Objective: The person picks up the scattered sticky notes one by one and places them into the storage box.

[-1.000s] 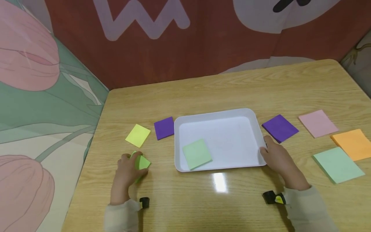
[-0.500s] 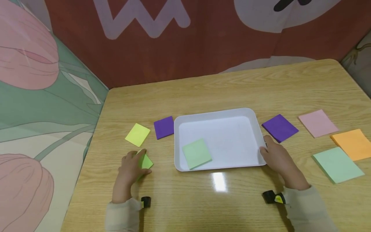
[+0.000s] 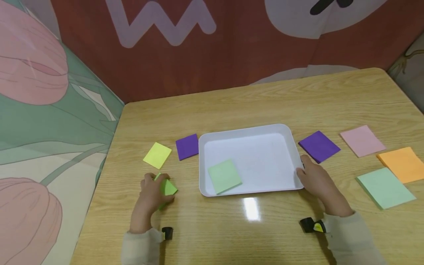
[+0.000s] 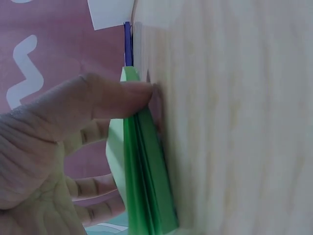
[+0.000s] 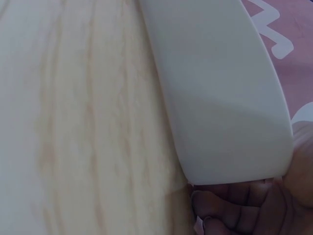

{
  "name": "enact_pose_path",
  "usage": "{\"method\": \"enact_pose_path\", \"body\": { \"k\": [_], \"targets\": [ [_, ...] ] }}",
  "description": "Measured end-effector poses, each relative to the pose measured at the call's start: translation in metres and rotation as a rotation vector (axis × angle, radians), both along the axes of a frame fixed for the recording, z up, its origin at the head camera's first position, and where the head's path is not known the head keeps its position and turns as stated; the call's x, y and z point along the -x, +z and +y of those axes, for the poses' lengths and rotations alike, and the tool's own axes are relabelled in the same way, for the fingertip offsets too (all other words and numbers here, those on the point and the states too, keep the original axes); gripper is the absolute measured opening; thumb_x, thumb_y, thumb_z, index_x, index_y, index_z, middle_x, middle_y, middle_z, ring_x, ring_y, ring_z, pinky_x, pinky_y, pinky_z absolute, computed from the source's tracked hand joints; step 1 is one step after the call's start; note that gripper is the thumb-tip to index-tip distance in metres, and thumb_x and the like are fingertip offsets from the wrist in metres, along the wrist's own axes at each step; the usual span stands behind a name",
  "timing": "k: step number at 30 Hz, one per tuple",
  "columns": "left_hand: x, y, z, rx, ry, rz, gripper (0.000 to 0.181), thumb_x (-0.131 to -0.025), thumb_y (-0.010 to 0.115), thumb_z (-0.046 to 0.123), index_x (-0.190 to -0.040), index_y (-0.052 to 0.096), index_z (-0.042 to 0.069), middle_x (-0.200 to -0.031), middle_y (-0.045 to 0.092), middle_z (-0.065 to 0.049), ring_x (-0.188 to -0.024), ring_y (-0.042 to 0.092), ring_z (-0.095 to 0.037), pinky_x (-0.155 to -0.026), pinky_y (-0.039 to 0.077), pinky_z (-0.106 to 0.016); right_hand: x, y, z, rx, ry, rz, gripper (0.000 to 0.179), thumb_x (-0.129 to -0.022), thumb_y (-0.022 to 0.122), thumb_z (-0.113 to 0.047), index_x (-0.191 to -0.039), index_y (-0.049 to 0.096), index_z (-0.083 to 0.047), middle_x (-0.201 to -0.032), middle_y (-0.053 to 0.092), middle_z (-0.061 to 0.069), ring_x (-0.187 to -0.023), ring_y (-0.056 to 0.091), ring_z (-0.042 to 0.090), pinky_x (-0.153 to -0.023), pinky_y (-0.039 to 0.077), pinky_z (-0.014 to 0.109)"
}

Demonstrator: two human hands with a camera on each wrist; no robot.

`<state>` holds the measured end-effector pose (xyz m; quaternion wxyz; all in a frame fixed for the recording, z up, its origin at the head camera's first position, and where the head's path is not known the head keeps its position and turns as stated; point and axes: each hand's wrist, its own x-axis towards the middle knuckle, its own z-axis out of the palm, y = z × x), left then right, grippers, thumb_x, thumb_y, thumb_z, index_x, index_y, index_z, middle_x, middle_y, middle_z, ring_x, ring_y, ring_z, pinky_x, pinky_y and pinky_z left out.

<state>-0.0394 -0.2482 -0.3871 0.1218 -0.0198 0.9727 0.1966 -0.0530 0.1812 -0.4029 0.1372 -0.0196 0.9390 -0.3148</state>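
Note:
My left hand (image 3: 151, 194) holds a bright green pad of sticky notes (image 3: 169, 188) between thumb and fingers, left of the white tray (image 3: 265, 187). In the left wrist view the thumb lies across the pad's edge, its sheets (image 4: 139, 166) fan apart, and the pad stands close along the wooden table. My right hand (image 3: 317, 179) grips the tray's right wall near its front corner, thumb at the rim. The right wrist view shows fingers curled under the tray's end wall (image 5: 230, 117). Inside the tray, at front left, lies a pale green sticky note pad (image 3: 225, 176).
A yellow pad (image 3: 157, 155) and a purple pad (image 3: 187, 147) lie left of the tray. To its right are another purple pad (image 3: 319, 146), a pink pad (image 3: 362, 140), an orange pad (image 3: 401, 164) and a mint green pad (image 3: 385, 188). A printed cloth (image 3: 232, 55) hangs behind the table.
My left hand and the bright green pad have shifted slightly to the right. The right hand and the tray have stayed in place.

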Motion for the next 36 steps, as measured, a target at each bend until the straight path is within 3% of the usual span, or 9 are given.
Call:
{"method": "enact_pose_path", "body": {
  "k": [7, 11, 20, 31, 36],
  "targets": [
    [-0.003, -0.004, 0.002, -0.061, 0.019, 0.074, 0.054, -0.061, 0.074, 0.021, -0.107, 0.048, 0.01, -0.107, 0.024, -0.022, -0.093, 0.028, -0.038, -0.064, 0.04, -0.042, 0.0, 0.001, 0.0, -0.002, 0.008, 0.01, 0.023, -0.088, 0.033, -0.007, -0.103, 0.032, 0.009, -0.067, 0.046, 0.014, -0.059, 0.044, 0.024, -0.049, 0.036, 0.032],
    [-0.002, -0.006, 0.005, -0.094, 0.021, 0.142, 0.057, -0.058, 0.074, 0.022, -0.107, 0.047, 0.009, -0.105, 0.024, -0.021, -0.094, 0.027, -0.037, -0.066, 0.037, -0.041, 0.001, 0.001, 0.001, -0.004, 0.006, 0.007, 0.024, -0.087, 0.033, -0.007, -0.105, 0.031, 0.01, -0.07, 0.048, 0.017, -0.06, 0.044, 0.025, -0.05, 0.037, 0.033],
    [-0.003, -0.004, 0.017, -0.138, -0.04, 0.256, 0.057, -0.055, 0.075, 0.019, -0.105, 0.051, 0.007, -0.102, 0.028, -0.02, -0.093, 0.029, -0.036, -0.064, 0.036, -0.04, 0.001, 0.001, 0.001, -0.004, 0.005, 0.004, 0.031, -0.087, 0.034, -0.007, -0.112, 0.03, 0.012, -0.085, 0.051, 0.027, -0.065, 0.046, 0.027, -0.054, 0.039, 0.036],
    [-0.005, 0.008, 0.034, -0.189, -0.112, 0.388, 0.059, -0.05, 0.076, 0.018, -0.103, 0.053, 0.009, -0.1, 0.032, -0.017, -0.092, 0.032, -0.034, -0.064, 0.035, -0.038, 0.001, 0.001, 0.0, -0.007, 0.0, -0.024, 0.027, -0.088, 0.034, -0.007, -0.108, 0.03, 0.011, -0.075, 0.048, 0.02, -0.063, 0.045, 0.026, -0.051, 0.037, 0.032],
    [-0.004, 0.012, 0.04, -0.201, -0.15, 0.394, 0.058, -0.051, 0.075, 0.018, -0.104, 0.053, 0.009, -0.101, 0.033, -0.019, -0.094, 0.032, -0.033, -0.066, 0.035, -0.037, 0.001, 0.001, -0.001, -0.012, 0.001, -0.015, 0.024, -0.087, 0.035, -0.006, -0.105, 0.031, 0.01, -0.071, 0.047, 0.017, -0.061, 0.044, 0.025, -0.049, 0.037, 0.032]
  ]
}}
